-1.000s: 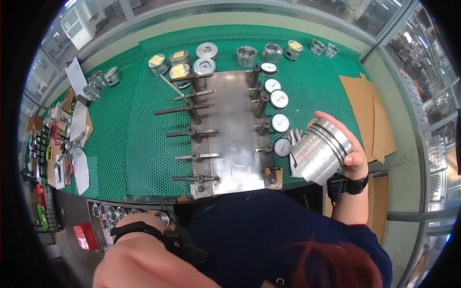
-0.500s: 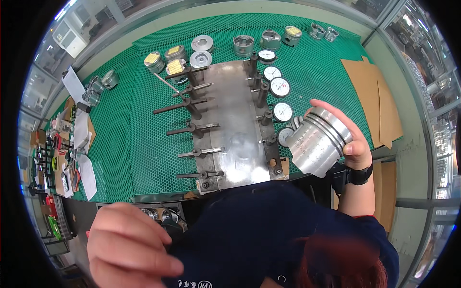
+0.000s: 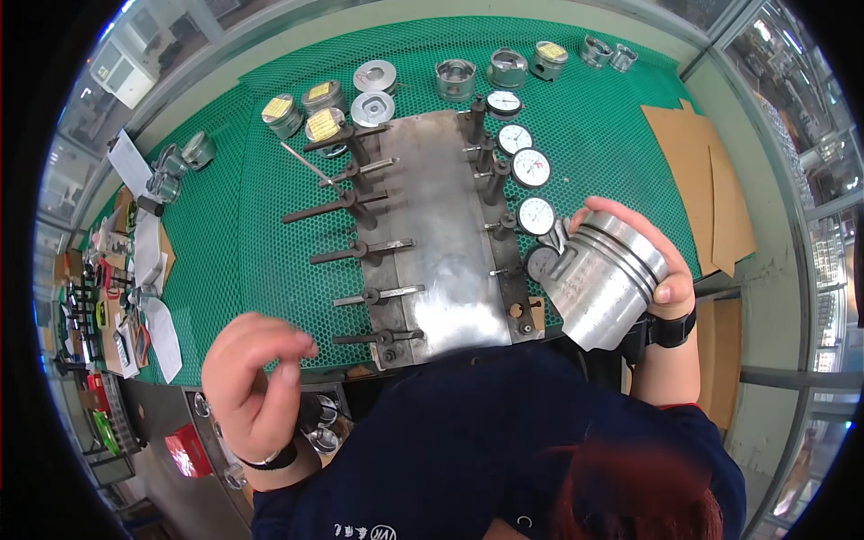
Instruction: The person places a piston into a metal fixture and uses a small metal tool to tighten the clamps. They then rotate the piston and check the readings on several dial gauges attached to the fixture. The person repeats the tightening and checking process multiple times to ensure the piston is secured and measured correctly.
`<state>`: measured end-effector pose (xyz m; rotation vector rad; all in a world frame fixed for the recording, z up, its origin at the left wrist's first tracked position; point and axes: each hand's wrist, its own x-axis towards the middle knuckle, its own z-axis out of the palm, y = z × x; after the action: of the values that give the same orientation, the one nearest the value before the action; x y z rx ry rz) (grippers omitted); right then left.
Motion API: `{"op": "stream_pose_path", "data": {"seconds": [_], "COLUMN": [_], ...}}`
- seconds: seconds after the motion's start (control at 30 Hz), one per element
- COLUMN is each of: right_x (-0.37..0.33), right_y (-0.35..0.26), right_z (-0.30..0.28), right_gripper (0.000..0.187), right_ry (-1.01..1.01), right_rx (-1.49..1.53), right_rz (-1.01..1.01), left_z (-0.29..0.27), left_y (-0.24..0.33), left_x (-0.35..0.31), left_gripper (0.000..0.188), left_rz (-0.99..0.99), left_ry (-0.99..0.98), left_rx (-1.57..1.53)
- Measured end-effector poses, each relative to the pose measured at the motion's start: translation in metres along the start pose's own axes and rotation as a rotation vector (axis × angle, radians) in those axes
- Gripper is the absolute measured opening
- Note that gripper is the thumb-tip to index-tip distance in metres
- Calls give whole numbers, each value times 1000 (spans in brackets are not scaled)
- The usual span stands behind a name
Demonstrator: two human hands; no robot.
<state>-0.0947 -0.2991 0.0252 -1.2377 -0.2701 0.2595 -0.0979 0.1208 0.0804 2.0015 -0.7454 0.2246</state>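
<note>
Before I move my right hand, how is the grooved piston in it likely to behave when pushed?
The grooved piston looks rigid and is probably heavy, judging by its solid-looking metal body. Its smooth, shiny side may be slippery in bare fingers. Being round, it could roll if laid sideways.

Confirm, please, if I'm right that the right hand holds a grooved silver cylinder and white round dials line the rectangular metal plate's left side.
Not left: the head view shows the dials right of the plate. The right hand does hold the cylinder.
</note>
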Motion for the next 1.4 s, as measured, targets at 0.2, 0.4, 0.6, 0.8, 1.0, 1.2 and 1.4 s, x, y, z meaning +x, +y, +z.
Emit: {"op": "stream_pose_path", "data": {"seconds": [0.2,0.4,0.6,0.8,1.0,1.2,1.4], "right_x": [35,132,203,236,257,279,225], "right_y": [-19,-24,9,26,43,28,40], "right_z": [11,47,67,86,85,70,104], "right_gripper": [104,86,88,91,77,51,113], "right_ry": [198,239,122,-44,-81,-99,-472], "right_rx": [-358,-798,-1381,-1559,-1676,-1663,-1901], "right_rz": [48,126,141,464,573,444,516], "left_z": [9,22,19,-6,16,33,25], "left_y": [-72,-132,-162,-157,-220,-232,-221], "left_x": [48,99,125,141,141,149,145], "left_gripper": [41,46,26,30,31,32,32], "left_rz": [13,236,68,-343,-305,-334,-315], "left_ry": [-43,-106,-401,-273,-325,-376,-384], "left_rx": [438,824,649,356,155,182,225]}}
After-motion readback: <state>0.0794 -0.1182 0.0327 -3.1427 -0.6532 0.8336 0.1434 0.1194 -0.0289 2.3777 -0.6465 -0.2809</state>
